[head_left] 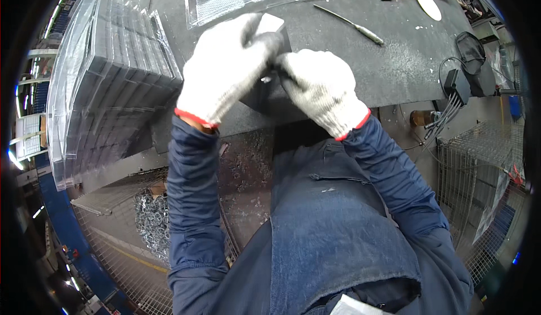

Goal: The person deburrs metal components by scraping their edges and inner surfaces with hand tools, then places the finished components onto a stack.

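Note:
Both my hands wear white knit gloves with red cuffs and meet above the near edge of a dark worktable (pixel 377 72). My left hand (pixel 222 67) is closed around a dark grey block-like piece (pixel 261 96), whose pale end shows past the fingers. Close against it, my right hand (pixel 321 84) has its thumb and fingers pinched together at the piece's side. A small shiny spot shows between the hands. What the right fingertips hold, if anything, is hidden by the glove and shadow.
A tall stack of clear-wrapped grey trays (pixel 118 72) stands at left. Beyond my hands lies a clear compartment tray (pixel 220 5). A thin pointed tool (pixel 352 26) and a white oval piece (pixel 428 5) lie far right. A black cable box (pixel 456 87) hangs at the right edge.

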### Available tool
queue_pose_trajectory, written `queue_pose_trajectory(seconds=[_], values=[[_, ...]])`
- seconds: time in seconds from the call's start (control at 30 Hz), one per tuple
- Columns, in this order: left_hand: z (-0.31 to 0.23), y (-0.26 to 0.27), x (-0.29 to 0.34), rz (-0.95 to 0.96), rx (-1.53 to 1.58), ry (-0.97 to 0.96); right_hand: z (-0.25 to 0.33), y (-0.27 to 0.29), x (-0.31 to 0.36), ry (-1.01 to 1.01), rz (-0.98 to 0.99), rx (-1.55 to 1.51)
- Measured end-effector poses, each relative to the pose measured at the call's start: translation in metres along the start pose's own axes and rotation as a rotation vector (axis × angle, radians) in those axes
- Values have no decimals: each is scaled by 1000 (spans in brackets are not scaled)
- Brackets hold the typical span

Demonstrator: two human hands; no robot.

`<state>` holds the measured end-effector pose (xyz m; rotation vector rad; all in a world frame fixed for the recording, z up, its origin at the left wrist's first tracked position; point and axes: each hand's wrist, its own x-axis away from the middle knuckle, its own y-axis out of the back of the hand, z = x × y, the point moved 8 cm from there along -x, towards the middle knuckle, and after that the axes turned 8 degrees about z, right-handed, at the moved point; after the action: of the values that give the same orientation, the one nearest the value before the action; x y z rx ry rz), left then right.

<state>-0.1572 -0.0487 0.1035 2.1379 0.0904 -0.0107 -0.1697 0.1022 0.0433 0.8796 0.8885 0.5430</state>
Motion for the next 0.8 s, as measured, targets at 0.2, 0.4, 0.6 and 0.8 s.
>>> queue_pose_trajectory(seconds=[0.2, 0.4, 0.6, 0.8], values=[[42, -7, 3, -88, 240, -36, 14, -9, 13, -65, 39, -185], [31, -16, -2, 13, 302, -5, 3, 8, 8, -46, -97, -54], [35, -9, 8, -31, 277, -41, 25, 14, 13, -2, 105, -66], [38, -7, 7, -11, 322, 15, 25, -5, 10, -18, 52, -11]])
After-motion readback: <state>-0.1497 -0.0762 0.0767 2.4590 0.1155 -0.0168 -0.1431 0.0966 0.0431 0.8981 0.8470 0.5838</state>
